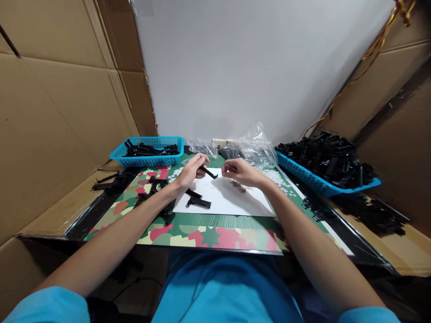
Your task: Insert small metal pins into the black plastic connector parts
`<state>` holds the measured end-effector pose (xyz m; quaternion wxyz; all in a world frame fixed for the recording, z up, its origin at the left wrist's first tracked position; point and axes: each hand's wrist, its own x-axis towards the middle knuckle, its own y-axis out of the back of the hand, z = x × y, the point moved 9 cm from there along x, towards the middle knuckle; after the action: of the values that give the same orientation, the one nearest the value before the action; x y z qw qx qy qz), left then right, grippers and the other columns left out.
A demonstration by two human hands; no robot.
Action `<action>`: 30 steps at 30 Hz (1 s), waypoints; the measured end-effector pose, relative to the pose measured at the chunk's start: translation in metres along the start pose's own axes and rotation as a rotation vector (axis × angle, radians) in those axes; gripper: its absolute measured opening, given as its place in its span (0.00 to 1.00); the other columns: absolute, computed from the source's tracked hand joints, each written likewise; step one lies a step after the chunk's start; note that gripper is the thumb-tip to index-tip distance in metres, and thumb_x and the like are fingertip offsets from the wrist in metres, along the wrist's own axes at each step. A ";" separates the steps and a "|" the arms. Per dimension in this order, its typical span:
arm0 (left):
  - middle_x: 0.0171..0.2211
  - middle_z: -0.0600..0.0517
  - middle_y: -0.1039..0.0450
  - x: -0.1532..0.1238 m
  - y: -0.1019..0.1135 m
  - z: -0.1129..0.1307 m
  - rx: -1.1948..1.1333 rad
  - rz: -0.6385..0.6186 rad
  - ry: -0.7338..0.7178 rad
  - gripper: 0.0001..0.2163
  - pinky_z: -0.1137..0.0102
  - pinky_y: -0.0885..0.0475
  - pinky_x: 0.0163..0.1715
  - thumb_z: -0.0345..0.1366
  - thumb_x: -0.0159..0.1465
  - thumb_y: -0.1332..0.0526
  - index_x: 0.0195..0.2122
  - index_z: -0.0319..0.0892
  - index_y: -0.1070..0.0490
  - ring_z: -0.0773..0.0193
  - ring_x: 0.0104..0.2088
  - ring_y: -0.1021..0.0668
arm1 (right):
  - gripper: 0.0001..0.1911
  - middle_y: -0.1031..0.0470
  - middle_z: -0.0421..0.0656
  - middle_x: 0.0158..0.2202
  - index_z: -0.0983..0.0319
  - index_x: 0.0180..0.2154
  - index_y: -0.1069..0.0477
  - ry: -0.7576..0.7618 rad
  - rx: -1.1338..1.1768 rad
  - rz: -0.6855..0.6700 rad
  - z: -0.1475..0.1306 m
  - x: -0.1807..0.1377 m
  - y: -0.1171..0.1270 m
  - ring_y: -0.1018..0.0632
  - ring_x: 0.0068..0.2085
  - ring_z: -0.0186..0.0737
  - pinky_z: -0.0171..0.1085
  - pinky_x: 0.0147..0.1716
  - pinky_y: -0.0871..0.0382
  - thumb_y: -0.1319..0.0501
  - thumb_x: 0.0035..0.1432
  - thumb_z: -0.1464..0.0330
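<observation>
Above the white sheet (222, 207), my left hand (193, 169) is closed on a slim black plastic part (209, 172), whose hooked end points right. My right hand (240, 171) is in a pinch just right of that part, apart from it. Whatever its fingertips hold is too small to make out. Beneath it lies a small heap of fine brownish pieces (238, 186). Two more black parts lie on the sheet near my left wrist, one of them a flat block-like part (199, 202). Further black parts (148, 190) lie left of my left forearm.
A blue basket (148, 160) with black parts stands back left; a heaped blue basket (323, 185) stands right. Clear plastic bags (257, 148) lie against the wall. Small white discs (278, 179) are scattered beside the sheet. Cardboard walls (67, 98) rise on both sides.
</observation>
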<state>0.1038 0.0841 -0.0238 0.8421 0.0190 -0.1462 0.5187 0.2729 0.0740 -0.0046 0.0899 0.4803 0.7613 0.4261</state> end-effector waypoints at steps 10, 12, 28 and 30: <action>0.26 0.56 0.40 -0.014 -0.020 0.008 -0.176 -0.134 0.087 0.24 0.70 0.40 0.28 0.62 0.74 0.50 0.50 0.46 0.35 0.65 0.25 0.38 | 0.20 0.21 0.47 0.33 0.58 0.41 0.13 0.136 0.514 0.222 -0.052 0.002 -0.004 0.23 0.36 0.46 0.46 0.32 0.29 0.23 0.55 0.50; 0.27 0.56 0.38 -0.014 -0.023 0.008 -0.152 -0.146 0.080 0.24 0.70 0.40 0.29 0.63 0.74 0.49 0.49 0.45 0.35 0.65 0.25 0.38 | 0.20 0.20 0.47 0.34 0.58 0.39 0.13 0.135 0.554 0.234 -0.054 0.002 -0.007 0.22 0.37 0.46 0.47 0.34 0.26 0.22 0.54 0.50; 0.30 0.54 0.35 -0.016 -0.031 0.007 -0.150 -0.115 0.078 0.24 0.69 0.39 0.30 0.63 0.72 0.47 0.48 0.44 0.37 0.65 0.27 0.35 | 0.10 0.24 0.46 0.40 0.57 0.37 0.12 0.102 0.599 0.320 -0.048 0.004 -0.016 0.23 0.41 0.42 0.45 0.39 0.25 0.21 0.55 0.59; 0.31 0.54 0.34 -0.016 -0.031 0.007 -0.158 -0.113 0.073 0.24 0.69 0.39 0.30 0.63 0.72 0.46 0.47 0.44 0.37 0.65 0.27 0.35 | 0.11 0.23 0.46 0.40 0.58 0.36 0.12 0.094 0.610 0.321 -0.049 0.003 -0.017 0.23 0.41 0.43 0.45 0.39 0.25 0.22 0.55 0.58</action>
<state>0.1227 0.0546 -0.0178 0.8737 -0.0579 -0.1546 0.4576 0.2334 0.0461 0.0145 -0.1611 0.5785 0.7717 0.2093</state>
